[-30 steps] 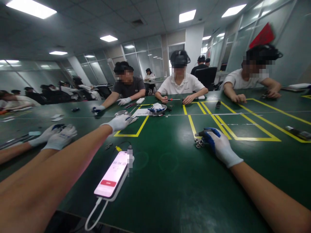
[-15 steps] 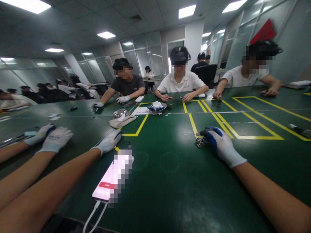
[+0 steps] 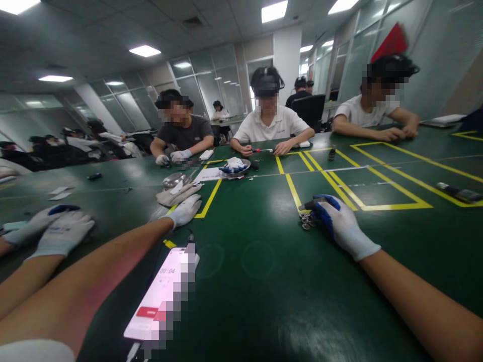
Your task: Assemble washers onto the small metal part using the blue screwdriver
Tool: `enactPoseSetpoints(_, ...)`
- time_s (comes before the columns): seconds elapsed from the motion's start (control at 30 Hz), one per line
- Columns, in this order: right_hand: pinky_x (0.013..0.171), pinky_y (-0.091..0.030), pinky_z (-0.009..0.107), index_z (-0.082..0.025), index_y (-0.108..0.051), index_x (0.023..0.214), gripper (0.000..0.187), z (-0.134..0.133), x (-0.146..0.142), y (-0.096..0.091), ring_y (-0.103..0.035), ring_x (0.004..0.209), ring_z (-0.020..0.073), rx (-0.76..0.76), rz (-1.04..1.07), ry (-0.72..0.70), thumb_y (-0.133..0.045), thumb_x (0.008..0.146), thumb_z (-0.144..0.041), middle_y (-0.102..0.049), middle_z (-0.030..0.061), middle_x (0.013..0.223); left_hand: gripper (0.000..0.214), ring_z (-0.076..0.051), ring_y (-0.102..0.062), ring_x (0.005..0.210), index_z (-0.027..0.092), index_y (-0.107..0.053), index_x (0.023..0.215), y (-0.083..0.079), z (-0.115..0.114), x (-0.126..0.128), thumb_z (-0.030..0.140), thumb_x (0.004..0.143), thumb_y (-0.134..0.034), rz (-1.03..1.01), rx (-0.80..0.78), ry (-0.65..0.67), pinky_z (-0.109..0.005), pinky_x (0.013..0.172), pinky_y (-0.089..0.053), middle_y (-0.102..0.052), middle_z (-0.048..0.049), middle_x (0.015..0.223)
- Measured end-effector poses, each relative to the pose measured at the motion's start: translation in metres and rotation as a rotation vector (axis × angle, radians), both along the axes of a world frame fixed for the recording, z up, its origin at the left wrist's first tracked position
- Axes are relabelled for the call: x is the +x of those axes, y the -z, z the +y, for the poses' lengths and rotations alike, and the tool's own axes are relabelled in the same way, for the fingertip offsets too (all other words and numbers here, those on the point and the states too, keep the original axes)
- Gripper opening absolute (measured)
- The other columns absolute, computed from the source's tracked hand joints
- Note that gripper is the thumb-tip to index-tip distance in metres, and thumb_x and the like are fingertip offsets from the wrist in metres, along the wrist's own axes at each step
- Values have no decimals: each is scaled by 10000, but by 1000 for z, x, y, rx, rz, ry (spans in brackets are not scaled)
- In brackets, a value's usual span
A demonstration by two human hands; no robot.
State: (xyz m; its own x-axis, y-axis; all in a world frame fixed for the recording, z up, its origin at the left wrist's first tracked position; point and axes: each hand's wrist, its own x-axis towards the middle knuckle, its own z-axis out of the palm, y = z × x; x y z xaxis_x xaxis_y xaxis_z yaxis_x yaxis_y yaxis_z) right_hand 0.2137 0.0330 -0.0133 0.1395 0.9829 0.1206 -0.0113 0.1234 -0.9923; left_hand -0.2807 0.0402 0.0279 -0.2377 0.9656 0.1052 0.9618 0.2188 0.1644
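Observation:
In a white glove with a blue palm, my right hand [image 3: 339,221] is closed around a dark, stubby tool-like object [image 3: 314,205] whose end points left. Several small shiny round metal pieces [image 3: 307,221] show below the fingers; whether they belong to that object I cannot tell. My left hand [image 3: 184,212], also gloved, reaches forward at the near edge of a beige cloth pouch [image 3: 177,195]. Blur hides its fingers, so its grip is unclear. Behind the pouch sits a shiny metal bowl [image 3: 176,181]. Nearer me lies a lit phone [image 3: 160,281] with a cable plugged in.
A co-worker's gloved hands [image 3: 62,231] rest at the left. Across the green table [image 3: 241,306], a person holds a red-handled screwdriver [image 3: 260,150]. Gloves lie in a metal dish [image 3: 247,166]. Yellow tape [image 3: 396,206] marks the right side, near a dark device [image 3: 458,193].
My left hand has moved forward and right, up to the beige pouch. My right hand keeps its hold. The view has shifted slightly. A person at the far right has drawn a hand back from a small dark object.

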Motion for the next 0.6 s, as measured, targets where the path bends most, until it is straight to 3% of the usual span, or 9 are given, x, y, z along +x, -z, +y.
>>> enactPoseSetpoints(0.1,703,-540,297,-173,-717,1075,419,0,-1,0,-680,833,212,3,22,-3,-716,774,-466,-745,72,945,549,-232,-406,1411,82,-453,1421,-1,7,13,415,1002,-333,-29,-68,174,-313,1157,-316,-439,-123,1560)
enactPoseSetpoints(0.17,684,-538,296,-174,-712,1074,423,0,-2,0,-680,809,211,-4,52,-7,-721,766,-464,-745,70,936,536,-236,-399,1414,66,-457,1405,-1,11,20,401,1006,-331,-32,-76,179,-318,1157,-308,-442,-148,1553)
enactPoseSetpoints(0.37,675,-547,309,-178,-703,1054,418,1,-4,0,-692,759,212,-8,118,-27,-732,744,-457,-754,68,900,514,-251,-362,1459,65,-439,1418,7,30,58,373,1017,-344,-38,-98,263,-366,1191,-266,-386,-184,1583)
enactPoseSetpoints(0.6,670,-565,312,-176,-704,1012,394,1,-5,0,-699,774,228,3,144,-5,-736,730,-450,-755,68,867,592,-286,-271,1522,134,-434,1466,23,58,122,483,991,-377,-34,-137,409,-409,1225,-233,-307,-167,1628)
